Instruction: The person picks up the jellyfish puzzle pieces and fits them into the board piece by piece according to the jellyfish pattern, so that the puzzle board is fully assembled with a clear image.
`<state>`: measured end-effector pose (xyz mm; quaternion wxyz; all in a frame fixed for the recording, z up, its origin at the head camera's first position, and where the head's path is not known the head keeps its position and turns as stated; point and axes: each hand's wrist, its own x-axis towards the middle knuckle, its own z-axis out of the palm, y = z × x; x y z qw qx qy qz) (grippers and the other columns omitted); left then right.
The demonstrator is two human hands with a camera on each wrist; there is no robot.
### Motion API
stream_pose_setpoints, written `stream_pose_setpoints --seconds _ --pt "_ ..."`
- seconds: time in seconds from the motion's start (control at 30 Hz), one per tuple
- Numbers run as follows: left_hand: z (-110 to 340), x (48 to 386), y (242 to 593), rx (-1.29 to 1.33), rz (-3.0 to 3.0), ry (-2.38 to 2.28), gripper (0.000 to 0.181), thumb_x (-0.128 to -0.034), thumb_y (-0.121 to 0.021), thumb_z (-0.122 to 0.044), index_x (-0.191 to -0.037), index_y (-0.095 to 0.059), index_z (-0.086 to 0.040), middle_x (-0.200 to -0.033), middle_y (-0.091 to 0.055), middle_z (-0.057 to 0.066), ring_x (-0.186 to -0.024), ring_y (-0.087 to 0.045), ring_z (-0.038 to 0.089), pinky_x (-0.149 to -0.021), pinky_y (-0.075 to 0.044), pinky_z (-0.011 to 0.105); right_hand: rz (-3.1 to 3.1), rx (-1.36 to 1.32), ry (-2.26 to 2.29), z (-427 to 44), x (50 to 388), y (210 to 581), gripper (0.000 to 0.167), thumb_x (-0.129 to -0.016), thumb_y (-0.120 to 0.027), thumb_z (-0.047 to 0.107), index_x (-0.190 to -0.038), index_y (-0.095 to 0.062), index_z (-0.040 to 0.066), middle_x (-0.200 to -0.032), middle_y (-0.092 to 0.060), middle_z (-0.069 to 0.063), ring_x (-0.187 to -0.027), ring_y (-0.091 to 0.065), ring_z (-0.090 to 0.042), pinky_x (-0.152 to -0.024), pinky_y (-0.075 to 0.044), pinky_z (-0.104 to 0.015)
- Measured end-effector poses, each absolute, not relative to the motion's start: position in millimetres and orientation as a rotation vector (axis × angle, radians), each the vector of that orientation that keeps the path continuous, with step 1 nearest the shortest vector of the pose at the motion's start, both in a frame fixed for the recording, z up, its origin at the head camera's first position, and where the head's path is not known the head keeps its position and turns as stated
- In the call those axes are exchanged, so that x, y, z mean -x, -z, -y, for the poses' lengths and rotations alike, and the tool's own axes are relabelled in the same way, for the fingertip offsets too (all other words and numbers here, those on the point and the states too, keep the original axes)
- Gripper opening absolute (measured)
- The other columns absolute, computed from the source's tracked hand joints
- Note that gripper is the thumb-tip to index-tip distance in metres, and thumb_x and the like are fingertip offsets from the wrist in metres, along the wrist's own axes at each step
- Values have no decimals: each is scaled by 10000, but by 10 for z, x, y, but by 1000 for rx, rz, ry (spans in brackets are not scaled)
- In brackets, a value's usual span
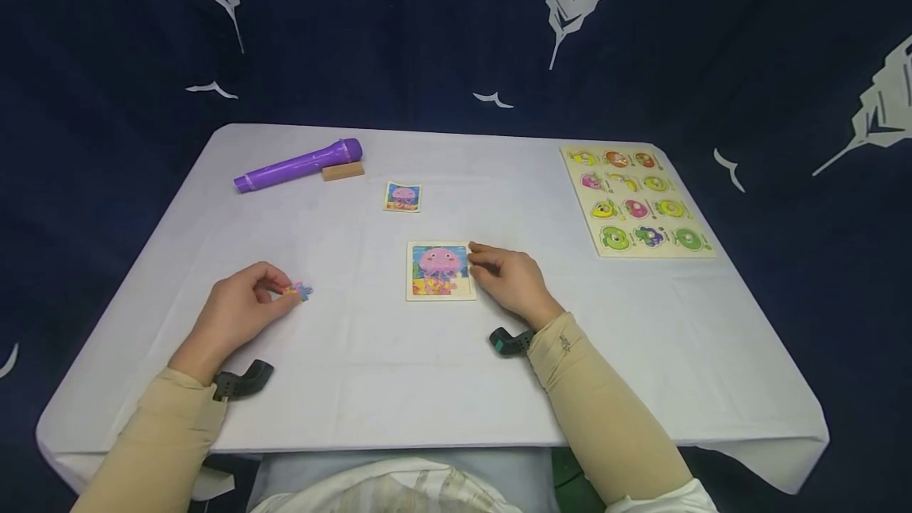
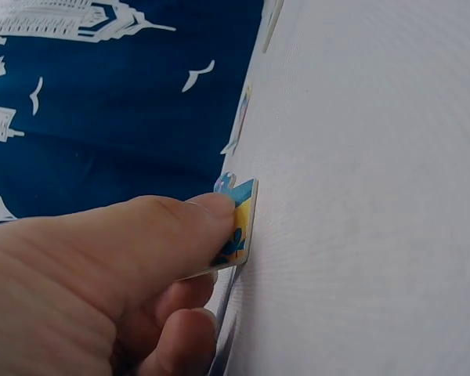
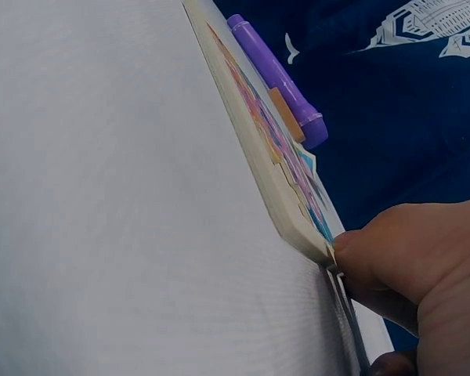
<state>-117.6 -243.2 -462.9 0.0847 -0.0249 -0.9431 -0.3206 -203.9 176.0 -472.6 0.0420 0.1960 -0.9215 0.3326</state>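
Observation:
A small jigsaw puzzle piece [image 2: 242,227], blue and yellow, is pinched between the thumb and fingers of my left hand [image 1: 238,307], just above the left part of the table. In front of me lies a square jigsaw puzzle [image 1: 439,260] in a pale wooden frame, picturing a pink jellyfish; its picture has a gap at the lower right. My right hand [image 1: 514,279] rests at the puzzle's right edge, and the thumb [image 3: 360,254] touches the frame's corner in the right wrist view. The undersides of the right fingers are hidden.
Behind the puzzle lies a small jellyfish picture card [image 1: 403,197]. A purple microphone [image 1: 295,166] leans by a brown wooden block [image 1: 343,172] at the back left. At the back right is a fruit puzzle board [image 1: 637,200]. A white cloth covers the table [image 1: 356,386].

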Motion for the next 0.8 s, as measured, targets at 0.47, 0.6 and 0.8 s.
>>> stream_pose_setpoints --seconds 0.47,0.6,0.8 --pt "2390 1154 4584 109 2817 943 97 -943 -744 -273 -974 -751 -182 -795 -652 -1 -639 -517 146 -553 -401 284 2815 -595 -1032 -1757 2047 4722 254 -959 -701 238 -1180 -777 141 -1355 -685 32 -1296 -627 -239 -1089 -467 -461" --pt "2356 1132 4546 69 2750 954 111 -933 -755 -277 -937 -765 -166 -828 -646 14 -686 -517 158 -579 -403 278 2818 -588 -1042 -1753 2049 4731 251 -961 -701 238 -1179 -778 141 -1355 -686 32 -1296 -627 -237 -1090 -466 -461" --pt "2286 1124 4439 65 2764 1190 169 -939 -762 -291 -984 -766 -128 -832 -695 38 -682 -570 126 -580 -456 250 2823 -580 -1046 -1745 2055 4734 254 -963 -699 239 -1183 -776 138 -1354 -686 30 -1299 -625 -226 -1093 -465 -455"
